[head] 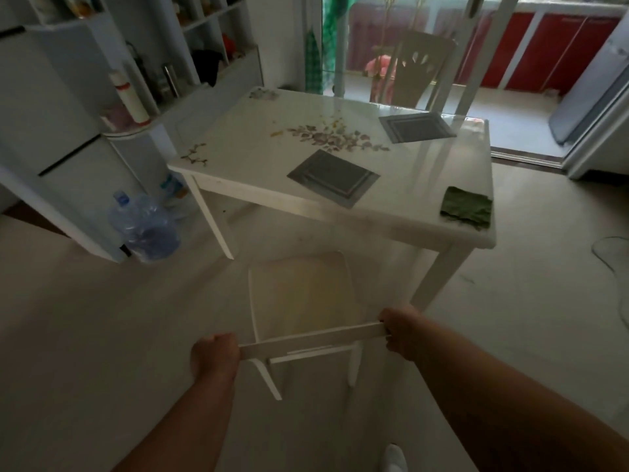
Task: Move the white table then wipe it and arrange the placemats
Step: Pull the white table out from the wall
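The white table with a flower print stands ahead of me. Two grey placemats lie on it, one near the front and one at the far right. A green cloth lies on the table's near right corner. In front of the table is a white chair with a pale yellow seat. My left hand grips the left end of the chair's top rail, and my right hand grips its right end.
White shelving with bottles stands on the left, and a large blue water jug sits on the floor beside it. A second chair stands behind the table by the glass door. Open floor lies to the right.
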